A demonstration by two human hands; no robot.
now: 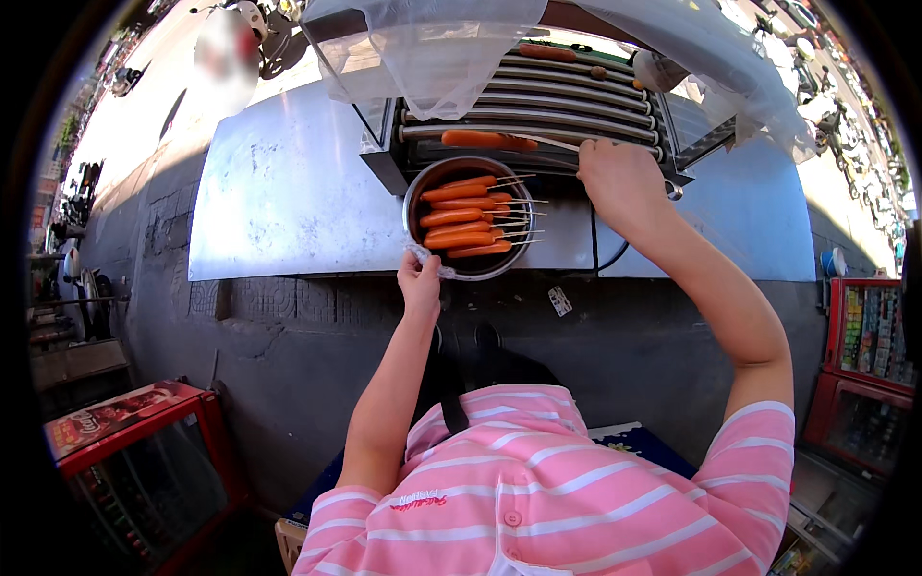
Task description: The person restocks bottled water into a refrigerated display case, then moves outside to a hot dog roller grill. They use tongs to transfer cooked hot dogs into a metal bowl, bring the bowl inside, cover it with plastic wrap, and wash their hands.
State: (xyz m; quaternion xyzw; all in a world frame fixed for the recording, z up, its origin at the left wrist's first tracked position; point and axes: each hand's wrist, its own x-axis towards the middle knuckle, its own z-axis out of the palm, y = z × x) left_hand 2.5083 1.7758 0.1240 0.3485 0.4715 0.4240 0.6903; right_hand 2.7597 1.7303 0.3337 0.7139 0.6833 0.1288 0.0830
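Observation:
My left hand (421,284) grips the near left rim of a round metal bowl (472,276), with some clear plastic film bunched at the fingers. Several orange sausages on wooden sticks (459,240) lie in the bowl, their sticks pointing right over the rim. My right hand (619,176) is closed on the end of a long thin utensil (555,142), whose kind is hard to tell. Its far end meets a sausage (482,140) at the front roller of a metal roller grill (529,114). Another sausage (547,52) and a small brown piece (598,73) lie at the grill's back.
The grill stands on a sheet-metal counter (281,187), under draped translucent plastic sheeting (439,50). A black cable (614,258) hangs at the counter's near edge. Red-framed glass cabinets stand at left (144,461) and right (871,338). Parked scooters (828,108) line the street beyond.

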